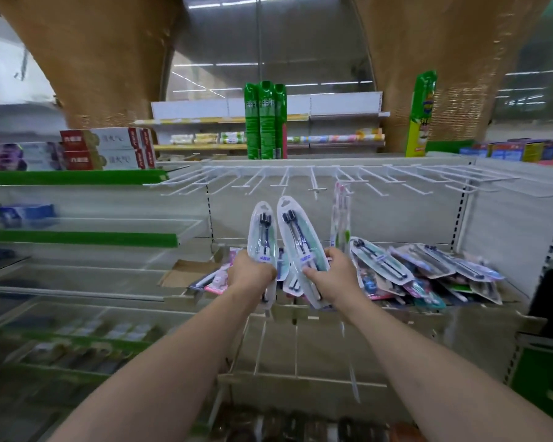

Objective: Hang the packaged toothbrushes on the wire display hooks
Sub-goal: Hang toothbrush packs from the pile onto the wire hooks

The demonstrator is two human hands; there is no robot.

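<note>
Gripped upright: one toothbrush pack (263, 247) per hand (252, 272), below white hooks (313, 183)

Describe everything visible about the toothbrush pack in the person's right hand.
The toothbrush pack is a long oval blister of clear plastic over a pale, teal-tinted card, with a hang hole at the top. Inside lie two dark-headed brushes side by side and a small blue-printed label low down. It stands nearly upright, top tilted left, below the white wire hooks and not yet hung. The right hand grips its lower end, the fingers curling around its right edge.
</note>
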